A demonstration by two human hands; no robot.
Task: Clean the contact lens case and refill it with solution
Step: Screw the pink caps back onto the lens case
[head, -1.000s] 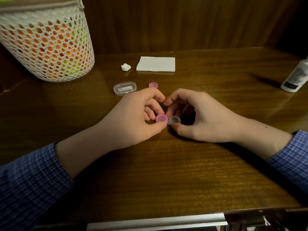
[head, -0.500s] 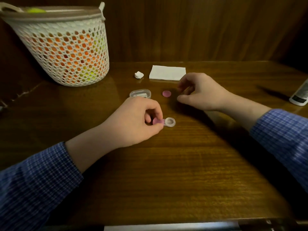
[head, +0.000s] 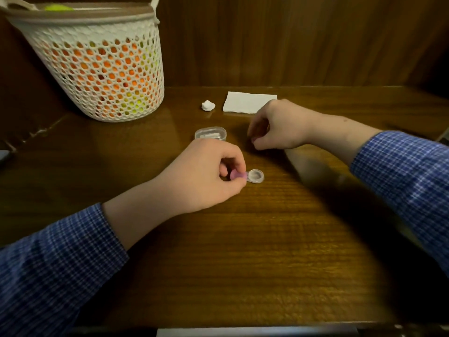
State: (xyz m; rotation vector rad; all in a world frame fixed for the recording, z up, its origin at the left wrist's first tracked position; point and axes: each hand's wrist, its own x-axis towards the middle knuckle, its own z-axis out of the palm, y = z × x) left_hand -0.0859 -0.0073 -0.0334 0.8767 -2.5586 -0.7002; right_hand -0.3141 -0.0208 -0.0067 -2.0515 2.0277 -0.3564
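The contact lens case [head: 255, 176] lies on the wooden table [head: 243, 251]. Its right well is clear and uncapped; its left well carries a pink cap. My left hand [head: 204, 173] pinches that capped left end between thumb and fingers. My right hand [head: 279, 127] hovers farther back with its fingers curled over the spot where the loose pink cap [head: 253, 140] lay. Only a pink sliver of that cap shows at the fingertips. A grey sliver at the right edge may be the solution bottle [head: 445, 137].
A small clear lidded box [head: 210, 133] sits just behind my left hand. A folded white tissue [head: 245, 102] and a crumpled white wad [head: 208, 105] lie near the back wall. A white perforated basket [head: 97, 69] stands at the back left.
My right hand left the case, reached back toward the loose pink cap, and closed over it. My left hand stayed on the case. The camera tilted so the basket shows more fully.
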